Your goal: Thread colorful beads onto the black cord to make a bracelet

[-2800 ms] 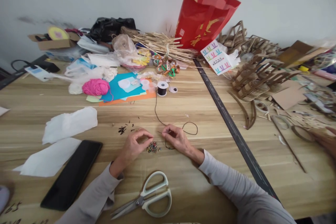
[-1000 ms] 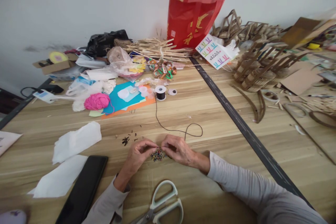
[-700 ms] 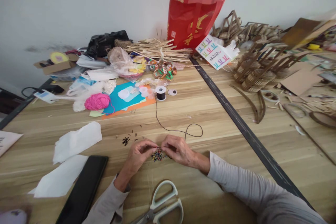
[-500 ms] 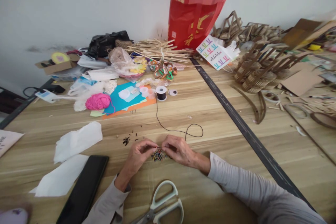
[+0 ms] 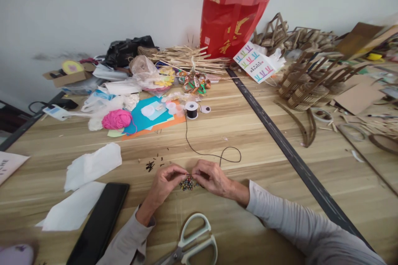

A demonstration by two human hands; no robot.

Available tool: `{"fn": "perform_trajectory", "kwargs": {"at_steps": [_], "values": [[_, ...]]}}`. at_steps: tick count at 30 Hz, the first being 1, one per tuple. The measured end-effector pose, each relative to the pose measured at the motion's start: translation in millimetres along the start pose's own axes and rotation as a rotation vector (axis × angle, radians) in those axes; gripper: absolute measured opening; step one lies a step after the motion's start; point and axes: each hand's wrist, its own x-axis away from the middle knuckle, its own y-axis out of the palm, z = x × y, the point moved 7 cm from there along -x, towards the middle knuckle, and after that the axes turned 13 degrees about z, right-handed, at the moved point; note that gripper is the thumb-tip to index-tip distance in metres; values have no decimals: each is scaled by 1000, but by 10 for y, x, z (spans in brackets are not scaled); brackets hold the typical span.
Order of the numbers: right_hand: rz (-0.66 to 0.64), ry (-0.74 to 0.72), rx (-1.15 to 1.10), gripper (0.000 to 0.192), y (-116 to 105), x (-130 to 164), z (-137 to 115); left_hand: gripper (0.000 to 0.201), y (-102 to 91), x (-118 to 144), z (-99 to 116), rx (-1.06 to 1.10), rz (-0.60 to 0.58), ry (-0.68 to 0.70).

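Note:
On the wooden table (image 5: 236, 132) lies a small heap of coloured beads (image 5: 186, 183), between my two hands. My left hand (image 5: 164, 184) pinches something tiny just above the heap; it is too small to name. My right hand (image 5: 213, 177) pinches the end of a thin black cord (image 5: 202, 154), fingertips almost touching those of the left. The cord loops over the table and runs back to a black spool (image 5: 192, 110). Both forearms, in grey sleeves, rest on the table.
White-handled scissors (image 5: 192, 244) lie near the front edge; a black phone (image 5: 98, 223) and white tissue sheets (image 5: 91, 165) sit at left. Pink yarn (image 5: 116, 119), coloured paper, sticks, a red bag (image 5: 228, 16) and cardboard strip models (image 5: 306, 80) crowd the back.
Since 2.8 s ago my hands have drawn together over the beads and the cord's loop has shifted. Over the last second the hands have hardly moved.

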Motion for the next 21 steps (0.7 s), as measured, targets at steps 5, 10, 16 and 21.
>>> {"fn": "perform_trajectory", "kwargs": {"at_steps": [5, 10, 16, 21], "values": [[11, -13, 3, 11, 12, 7, 13, 6, -2, 3, -6, -3, -5, 2], [21, -20, 13, 10, 18, 10, 25, 6, 12, 7, -14, -1, -20, -13], [14, -23, 15, 11, 14, 12, 11, 6, 21, 15, -27, 6, -34, -9], [10, -8, 15, 11, 7, 12, 10, 6, 16, 19, -34, 14, -30, -3]]}}
